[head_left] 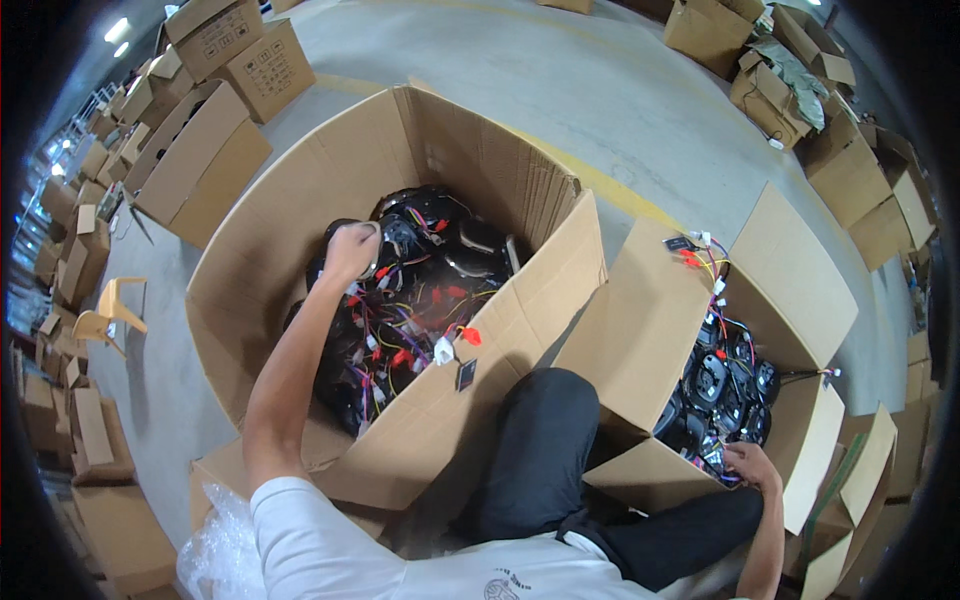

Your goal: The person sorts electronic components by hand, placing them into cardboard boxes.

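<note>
Concrete floor, two open cartons: left hand (pixel 352 250) fisted on black wired part (pixel 392 236) in big carton (pixel 300 200); right hand (pixel 752 466) curled on parts in smaller carton (pixel 640 320).

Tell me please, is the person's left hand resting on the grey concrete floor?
No, the left hand grips a black wired part inside the big cardboard box.

A single head-worn fisheye view looks steeply down from just above the seated person's lap, close over two open brown cardboard boxes (pixel 300 250), with the grey concrete floor (pixel 600 90) curving away toward the dark rim.
</note>
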Demonstrator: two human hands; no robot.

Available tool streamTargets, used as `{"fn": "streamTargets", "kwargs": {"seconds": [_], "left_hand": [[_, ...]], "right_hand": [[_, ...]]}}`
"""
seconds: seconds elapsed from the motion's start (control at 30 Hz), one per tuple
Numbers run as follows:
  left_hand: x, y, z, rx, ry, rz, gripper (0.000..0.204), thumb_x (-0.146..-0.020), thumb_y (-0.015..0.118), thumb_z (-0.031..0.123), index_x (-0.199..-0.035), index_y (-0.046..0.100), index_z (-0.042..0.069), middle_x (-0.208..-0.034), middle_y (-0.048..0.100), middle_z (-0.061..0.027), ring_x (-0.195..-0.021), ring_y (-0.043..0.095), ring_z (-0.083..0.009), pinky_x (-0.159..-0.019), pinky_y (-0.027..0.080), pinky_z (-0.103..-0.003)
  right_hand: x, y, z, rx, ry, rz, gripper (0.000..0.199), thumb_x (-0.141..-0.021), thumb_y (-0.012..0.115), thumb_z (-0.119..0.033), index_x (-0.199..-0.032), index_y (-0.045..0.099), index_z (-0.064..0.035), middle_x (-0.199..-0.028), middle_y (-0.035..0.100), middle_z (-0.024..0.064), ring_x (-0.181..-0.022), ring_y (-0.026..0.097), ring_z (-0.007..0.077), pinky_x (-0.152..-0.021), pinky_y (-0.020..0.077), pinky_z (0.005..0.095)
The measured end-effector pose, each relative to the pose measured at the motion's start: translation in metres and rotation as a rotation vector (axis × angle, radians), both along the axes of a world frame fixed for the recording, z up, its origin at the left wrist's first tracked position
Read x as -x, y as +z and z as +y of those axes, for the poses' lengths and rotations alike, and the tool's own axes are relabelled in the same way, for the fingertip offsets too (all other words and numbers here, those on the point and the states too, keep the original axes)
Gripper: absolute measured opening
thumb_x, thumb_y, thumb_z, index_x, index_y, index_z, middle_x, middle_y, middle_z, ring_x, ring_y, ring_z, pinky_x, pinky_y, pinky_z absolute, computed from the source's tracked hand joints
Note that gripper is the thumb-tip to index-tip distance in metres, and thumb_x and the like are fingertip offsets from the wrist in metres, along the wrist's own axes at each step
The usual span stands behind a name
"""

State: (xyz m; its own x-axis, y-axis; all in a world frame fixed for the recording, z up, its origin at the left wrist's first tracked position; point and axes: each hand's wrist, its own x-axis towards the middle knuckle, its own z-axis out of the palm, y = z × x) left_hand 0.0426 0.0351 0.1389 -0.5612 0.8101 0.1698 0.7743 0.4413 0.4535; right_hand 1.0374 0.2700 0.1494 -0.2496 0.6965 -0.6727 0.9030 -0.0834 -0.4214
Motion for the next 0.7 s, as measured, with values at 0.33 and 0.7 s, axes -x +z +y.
{"fn": "streamTargets", "kwargs": {"seconds": [0.33, 0.7], "left_hand": [[0.045, -0.183, -0.097, 0.322, 0.470, -0.363, 0.042, -0.106, 0.087, 0.041, -0.102, 0.071, 0.001, -0.086, 0.078, -0.0148, -0.072, 0.076, -0.0267, -0.062, 0.060, -0.045], [0.004, -0.191, -0.098, 0.330, 0.656, -0.659, 0.044, -0.099, 0.089, 0.033, -0.120, 0.082, -0.004, -0.105, 0.085, -0.0206, -0.100, 0.083, -0.0385, -0.088, 0.066, -0.054]], "right_hand": [[0.012, -0.008, 0.013, -0.104, 0.040, 0.001, 0.045, -0.109, 0.080, -0.027, -0.135, 0.078, 0.0100, -0.105, 0.084, 0.0120, -0.095, 0.076, 0.0169, -0.086, 0.0618, 0.0361], [0.018, -0.009, 0.009, -0.059, -0.044, 0.030, 0.043, -0.112, 0.076, -0.027, -0.135, 0.078, 0.0085, -0.098, 0.080, 0.0071, -0.089, 0.075, 0.0146, -0.081, 0.0605, 0.0340]]}}
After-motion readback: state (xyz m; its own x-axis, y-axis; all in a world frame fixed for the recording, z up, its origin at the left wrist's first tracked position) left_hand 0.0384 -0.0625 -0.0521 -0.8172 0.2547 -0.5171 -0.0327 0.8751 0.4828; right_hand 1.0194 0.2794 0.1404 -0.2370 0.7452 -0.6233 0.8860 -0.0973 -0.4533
